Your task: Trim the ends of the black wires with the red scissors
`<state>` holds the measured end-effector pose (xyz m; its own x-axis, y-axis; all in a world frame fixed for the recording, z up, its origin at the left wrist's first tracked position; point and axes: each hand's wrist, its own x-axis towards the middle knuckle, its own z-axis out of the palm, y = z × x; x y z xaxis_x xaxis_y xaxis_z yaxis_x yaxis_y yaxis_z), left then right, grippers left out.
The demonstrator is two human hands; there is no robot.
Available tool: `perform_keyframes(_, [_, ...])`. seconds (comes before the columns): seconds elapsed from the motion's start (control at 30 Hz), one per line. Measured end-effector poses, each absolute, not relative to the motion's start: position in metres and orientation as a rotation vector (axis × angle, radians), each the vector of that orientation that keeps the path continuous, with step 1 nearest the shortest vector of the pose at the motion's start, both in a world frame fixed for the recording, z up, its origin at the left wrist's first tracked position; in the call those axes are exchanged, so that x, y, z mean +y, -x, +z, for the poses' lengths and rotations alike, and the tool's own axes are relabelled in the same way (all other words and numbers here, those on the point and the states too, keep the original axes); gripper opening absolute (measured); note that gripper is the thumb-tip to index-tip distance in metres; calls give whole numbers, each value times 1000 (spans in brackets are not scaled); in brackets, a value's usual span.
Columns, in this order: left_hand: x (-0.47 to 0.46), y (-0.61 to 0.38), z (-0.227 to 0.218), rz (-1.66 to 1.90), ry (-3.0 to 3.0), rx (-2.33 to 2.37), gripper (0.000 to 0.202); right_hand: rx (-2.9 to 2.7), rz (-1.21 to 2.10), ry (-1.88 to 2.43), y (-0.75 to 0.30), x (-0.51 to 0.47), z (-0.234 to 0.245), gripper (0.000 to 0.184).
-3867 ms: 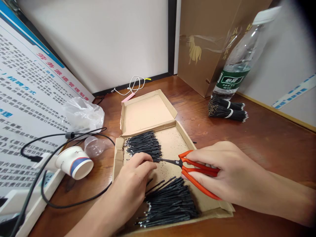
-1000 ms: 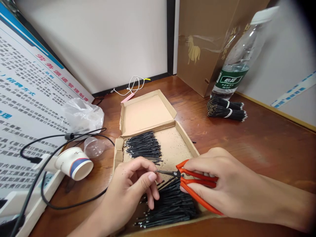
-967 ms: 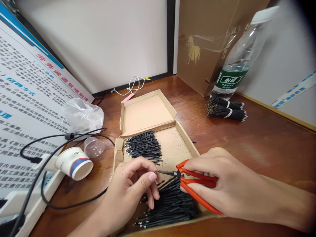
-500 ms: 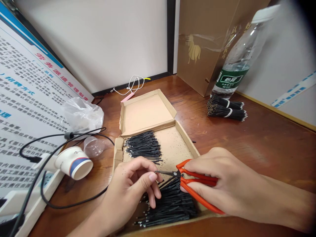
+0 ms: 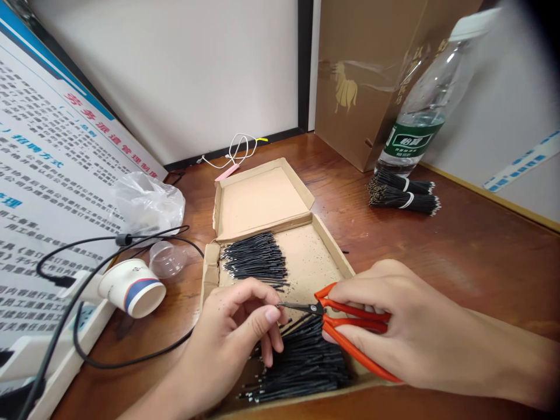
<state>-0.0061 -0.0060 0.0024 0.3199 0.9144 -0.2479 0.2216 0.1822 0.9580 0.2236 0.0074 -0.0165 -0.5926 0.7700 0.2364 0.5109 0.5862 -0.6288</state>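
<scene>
My right hand [image 5: 385, 326] grips scissors with red handles [image 5: 350, 344], and their narrow dark blades point left at my left fingertips. My left hand [image 5: 245, 326] pinches a short black wire [image 5: 284, 321] between thumb and index finger, its end close to the blade tips; most of it is hidden by the fingers. Beneath both hands lies an open cardboard box [image 5: 343, 256]. A loose pile of black wires [image 5: 306, 361] fills its near part, partly covered by my hands. Another pile of black wires [image 5: 254, 256] lies in its far left part, with small dark scraps scattered on the cardboard.
Two banded wire bundles [image 5: 405, 195] lie by a water bottle [image 5: 415, 128] at the right, beside a brown carton [image 5: 350, 87]. On the left are a paper cup [image 5: 131, 286], a clear plastic cup [image 5: 167, 259], a plastic bag [image 5: 151, 201], and a looping black cable [image 5: 131, 366].
The scissors and right hand have shifted very slightly right, and a brownish wire end now shows at the blade tips. Otherwise the hands and piles look the same.
</scene>
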Motion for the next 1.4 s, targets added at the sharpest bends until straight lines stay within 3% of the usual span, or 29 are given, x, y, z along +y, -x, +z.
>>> perform_keyframes(1.4, [-4, 7, 4, 700, -1413, 1189, 20, -2388, 672, 988, -225, 7, -13, 28])
